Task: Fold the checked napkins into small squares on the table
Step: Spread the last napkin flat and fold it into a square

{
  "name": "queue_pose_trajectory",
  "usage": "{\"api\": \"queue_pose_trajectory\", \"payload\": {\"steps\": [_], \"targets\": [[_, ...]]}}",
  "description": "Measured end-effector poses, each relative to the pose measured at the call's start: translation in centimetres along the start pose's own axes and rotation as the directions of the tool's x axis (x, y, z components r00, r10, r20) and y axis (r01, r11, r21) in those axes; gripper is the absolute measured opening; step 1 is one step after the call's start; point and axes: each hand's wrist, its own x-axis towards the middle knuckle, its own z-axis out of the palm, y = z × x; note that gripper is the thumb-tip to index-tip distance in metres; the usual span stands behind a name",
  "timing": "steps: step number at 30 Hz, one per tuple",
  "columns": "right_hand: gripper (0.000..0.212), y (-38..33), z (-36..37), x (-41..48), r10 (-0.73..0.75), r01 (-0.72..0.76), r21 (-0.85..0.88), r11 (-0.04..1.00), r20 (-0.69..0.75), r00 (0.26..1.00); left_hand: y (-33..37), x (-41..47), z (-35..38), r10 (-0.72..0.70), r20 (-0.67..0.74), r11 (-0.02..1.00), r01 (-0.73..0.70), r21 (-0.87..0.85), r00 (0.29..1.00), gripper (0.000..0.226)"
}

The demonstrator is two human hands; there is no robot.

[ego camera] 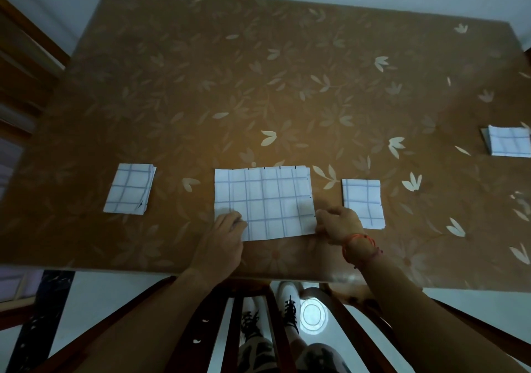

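Brown table, four checked napkins, two hands

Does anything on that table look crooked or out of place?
Slightly. The folded napkin on the left sits tilted, its layers fanned at the edge. The far-right napkin lies apart from the others. Nothing looks spilled or torn.

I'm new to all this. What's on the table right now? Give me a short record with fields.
surface: brown leaf-patterned table
being folded: centre napkin, flat, larger than the rest
left hand: on its near left corner
right hand: at its near right corner
already small: left napkin, right napkin, far-right napkin
wrist: red bracelet on the right
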Motion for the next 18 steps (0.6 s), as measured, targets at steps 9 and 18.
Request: {"api": "queue_pose_trajectory", "payload": {"steps": [9, 18], "targets": [[0.041, -0.9, 0.7, 1.4, 0.09, -0.094, 0.303, 0.948, 0.028, 0.996, 0.3, -0.2, -0.1, -0.03, 0.01, 1.0, 0.03, -0.004, 0.999, 0.037], [0.054, -1.5, 1.6, 2.3, -0.031, 0.034, 0.042, 0.999, -0.06, 0.998, 0.7, -0.5, -0.4, -0.059, 0.053, 0.998, 0.058, 0.019, 0.997, 0.046]]}}
